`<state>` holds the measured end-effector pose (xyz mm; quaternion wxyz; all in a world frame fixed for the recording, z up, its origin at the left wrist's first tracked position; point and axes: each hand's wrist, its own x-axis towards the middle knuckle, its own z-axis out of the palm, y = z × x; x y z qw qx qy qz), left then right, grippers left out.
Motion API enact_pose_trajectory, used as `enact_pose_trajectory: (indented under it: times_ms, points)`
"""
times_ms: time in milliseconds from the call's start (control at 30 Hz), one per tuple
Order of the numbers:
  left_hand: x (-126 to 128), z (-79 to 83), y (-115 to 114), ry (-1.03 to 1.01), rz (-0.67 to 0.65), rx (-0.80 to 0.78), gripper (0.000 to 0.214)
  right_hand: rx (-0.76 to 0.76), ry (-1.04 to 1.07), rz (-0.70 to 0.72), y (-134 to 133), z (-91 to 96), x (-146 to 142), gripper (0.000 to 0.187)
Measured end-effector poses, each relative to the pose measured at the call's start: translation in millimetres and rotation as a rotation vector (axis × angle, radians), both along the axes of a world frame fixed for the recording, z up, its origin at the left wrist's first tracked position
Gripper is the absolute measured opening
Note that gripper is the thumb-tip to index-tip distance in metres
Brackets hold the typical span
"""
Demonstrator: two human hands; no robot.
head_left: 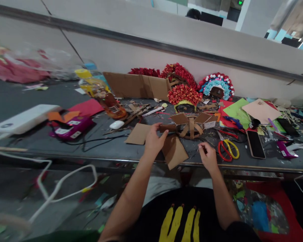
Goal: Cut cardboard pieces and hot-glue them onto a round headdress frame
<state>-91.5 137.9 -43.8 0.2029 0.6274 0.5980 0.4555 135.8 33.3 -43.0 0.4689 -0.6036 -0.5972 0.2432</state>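
My left hand (153, 141) grips a small brown cardboard flap (168, 128) between thumb and fingers, at the left side of a cardboard frame (191, 127) with crossed strips and upright flaps. Under that hand lie two flat cardboard pieces, one cardboard square (138, 134) to the left and a cardboard sheet (174, 152) jutting over the table's front edge. My right hand (208, 155) is closed near the front edge, its fingertips pinched together; what they hold, if anything, is too small to make out. Red-and-yellow-handled scissors (227, 150) lie just right of it.
A phone (256, 144) lies right of the scissors. At left stand a tilted bottle (108, 101), a purple power strip (73, 128) and a white box-like device (25, 117). Behind are flower-covered arches (184, 94) and a long cardboard panel (138, 85). Scraps litter the table.
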Motion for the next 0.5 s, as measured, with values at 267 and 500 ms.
enact_pose_trajectory:
  times_ms: [267,500]
  points:
    - [-11.3,4.4,19.1,-0.063,-0.031,-0.029,0.025,0.012,-0.014,-0.006,0.9,-4.5,1.7,0.026]
    - [-16.1,7.7,29.1,-0.055,-0.017,-0.040,0.026,0.013,-0.040,-0.001,0.4,-3.4,2.0,0.026]
